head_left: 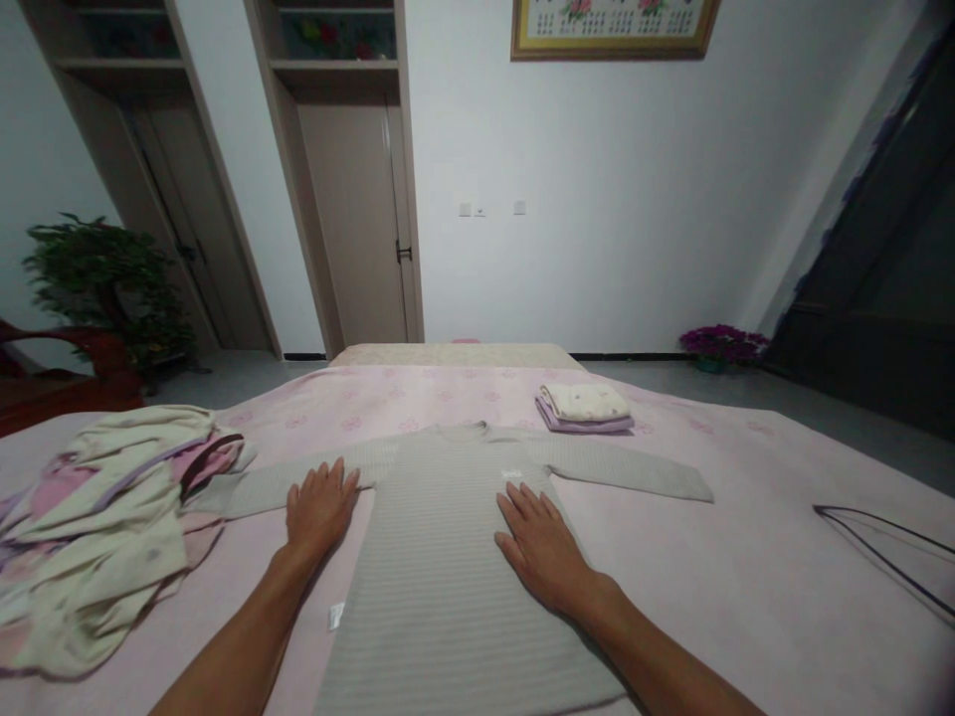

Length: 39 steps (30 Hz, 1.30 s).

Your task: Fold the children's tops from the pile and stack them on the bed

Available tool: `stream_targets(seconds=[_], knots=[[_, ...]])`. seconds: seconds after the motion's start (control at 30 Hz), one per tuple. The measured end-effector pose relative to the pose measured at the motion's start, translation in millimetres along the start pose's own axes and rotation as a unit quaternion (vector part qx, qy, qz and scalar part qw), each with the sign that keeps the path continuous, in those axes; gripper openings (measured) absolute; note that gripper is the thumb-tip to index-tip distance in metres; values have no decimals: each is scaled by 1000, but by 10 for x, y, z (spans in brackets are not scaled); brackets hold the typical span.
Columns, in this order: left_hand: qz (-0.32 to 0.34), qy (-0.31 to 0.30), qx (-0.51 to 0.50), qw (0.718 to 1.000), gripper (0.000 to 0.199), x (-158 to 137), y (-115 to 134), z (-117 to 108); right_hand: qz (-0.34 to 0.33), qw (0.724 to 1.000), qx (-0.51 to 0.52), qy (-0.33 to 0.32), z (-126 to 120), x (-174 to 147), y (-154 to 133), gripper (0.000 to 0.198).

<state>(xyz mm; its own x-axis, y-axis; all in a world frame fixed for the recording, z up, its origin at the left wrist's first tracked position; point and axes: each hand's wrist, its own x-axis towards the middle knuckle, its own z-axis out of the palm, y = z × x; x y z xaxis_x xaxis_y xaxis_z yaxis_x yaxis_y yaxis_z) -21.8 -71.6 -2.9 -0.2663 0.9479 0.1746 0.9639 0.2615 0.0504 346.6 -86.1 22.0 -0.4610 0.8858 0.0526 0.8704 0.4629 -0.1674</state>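
A grey striped long-sleeved shirt [440, 557] lies spread flat on the pink bedspread, its collar away from me and both sleeves stretched out sideways. My left hand [320, 507] rests on the left sleeve close to the armpit, fingers extended. On the right side of the chest, my right hand [537, 542] lies flat with its fingers a little spread, just below a small pale label. Another white tag [336, 617] sticks out from the shirt's left side seam. The left cuff reaches a heap of crumpled clothes [111, 537], which partly hides its end.
Folded cloths, cream over lilac [586, 406], sit beyond the right sleeve. A thin black cord [880, 532] loops at the right of the pink bedspread [716, 577]. Farther off are a wooden chair [82, 363], a green plant [104, 283] and purple flowers [720, 343].
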Motion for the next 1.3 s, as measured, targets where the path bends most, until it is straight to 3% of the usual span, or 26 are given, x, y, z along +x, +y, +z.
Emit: stream_targets(seconds=[0.3, 0.47, 0.63, 1.0, 1.3], knots=[[-165, -1, -16, 986, 65, 208, -696, 166, 5, 1000, 4, -4, 9, 9, 8, 60], [-179, 26, 40, 983, 66, 202, -964, 188, 3, 1000, 3, -8, -25, -5, -6, 60], [-192, 53, 61, 978, 61, 157, -994, 134, 7, 1000, 3, -5, -34, -12, -10, 60], [-249, 130, -12, 960, 59, 159, -952, 79, 3, 1000, 7, 0, 10, 0, 13, 60], [-260, 137, -61, 954, 62, 155, -961, 28, 3, 1000, 3, -5, 17, 9, 16, 60]])
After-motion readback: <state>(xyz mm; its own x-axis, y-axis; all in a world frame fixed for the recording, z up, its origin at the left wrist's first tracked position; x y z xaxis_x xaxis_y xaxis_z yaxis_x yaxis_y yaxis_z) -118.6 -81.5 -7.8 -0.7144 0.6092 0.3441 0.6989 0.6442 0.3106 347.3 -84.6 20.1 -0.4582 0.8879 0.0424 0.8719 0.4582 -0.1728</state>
